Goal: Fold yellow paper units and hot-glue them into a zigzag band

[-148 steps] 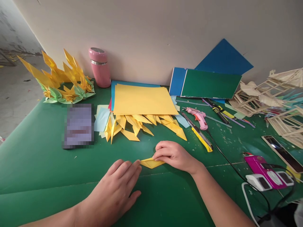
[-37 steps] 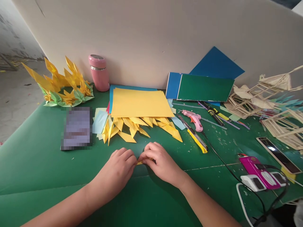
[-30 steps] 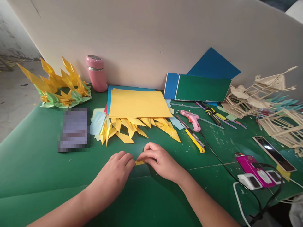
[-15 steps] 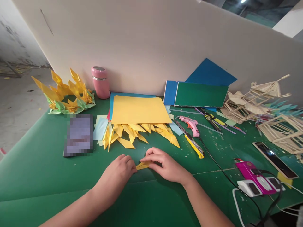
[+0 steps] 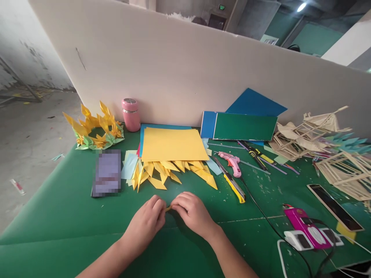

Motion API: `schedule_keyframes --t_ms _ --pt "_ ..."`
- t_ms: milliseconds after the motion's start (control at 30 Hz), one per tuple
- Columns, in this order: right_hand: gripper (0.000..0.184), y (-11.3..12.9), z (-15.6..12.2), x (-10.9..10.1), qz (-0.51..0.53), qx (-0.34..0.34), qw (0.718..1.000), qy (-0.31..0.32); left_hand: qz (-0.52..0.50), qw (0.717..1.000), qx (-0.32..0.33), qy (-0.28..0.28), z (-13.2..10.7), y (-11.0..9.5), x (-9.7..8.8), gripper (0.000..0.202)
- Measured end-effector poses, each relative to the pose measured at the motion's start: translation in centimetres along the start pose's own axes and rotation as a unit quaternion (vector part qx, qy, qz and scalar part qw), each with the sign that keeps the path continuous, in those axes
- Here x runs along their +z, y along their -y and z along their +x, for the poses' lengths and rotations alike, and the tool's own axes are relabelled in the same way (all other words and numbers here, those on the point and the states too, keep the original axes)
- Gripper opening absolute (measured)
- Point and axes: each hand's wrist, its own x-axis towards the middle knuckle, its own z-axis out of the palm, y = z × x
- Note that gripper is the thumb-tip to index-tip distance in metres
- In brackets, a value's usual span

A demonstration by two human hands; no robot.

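Note:
Between my two hands is a small folded piece of yellow paper (image 5: 168, 209), mostly covered by my fingers. My left hand (image 5: 148, 220) is closed on its left end. My right hand (image 5: 193, 214) pinches the right end with thumb and fingertips. Just beyond my hands lies a pile of folded yellow paper pieces (image 5: 156, 181), partly under a stack of yellow paper sheets (image 5: 175, 144). A yellow paper crown (image 5: 95, 129) with green leaves stands at the far left.
Left of the pile lies a dark tablet-like thing (image 5: 107, 173), its surface blurred, with a pink flask (image 5: 131, 115) behind. To the right are a yellow utility knife (image 5: 234, 187), a pink glue gun (image 5: 231, 163), a phone (image 5: 334, 206), a magenta power strip (image 5: 308, 227) and stick models (image 5: 344, 166).
My right hand has closed in around the yellow paper, so less of it shows. The whole view has tilted up, revealing more of the room behind the panel.

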Motion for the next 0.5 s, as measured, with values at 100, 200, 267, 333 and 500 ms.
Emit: schedule_keyframes --t_ms 100,200,267,333,500 --pt "0.023 0.5 0.2 -0.2 -0.013 0.012 1.0 0.021 -0.084 0.995 -0.045 0.035 -0.3 0.0 -0.4 0.021" --pt "0.02 0.8 0.5 -0.5 0.013 0.026 0.999 0.04 -0.125 0.988 -0.081 0.046 -0.3 0.0 -0.9 0.026" --pt "0.013 0.5 1.0 -0.9 0.069 0.06 0.995 0.035 -0.147 0.982 -0.112 0.043 -0.1 0.1 -1.5 0.028" --pt "0.017 -0.2 1.5 -1.3 0.126 0.094 0.988 0.002 -0.172 0.973 -0.148 0.032 0.2 0.3 -2.1 0.029" --pt "0.028 -2.4 2.5 -1.0 0.01 0.076 0.993 -0.084 -0.272 0.924 -0.262 -0.056 0.4 1.8 -3.5 0.034"
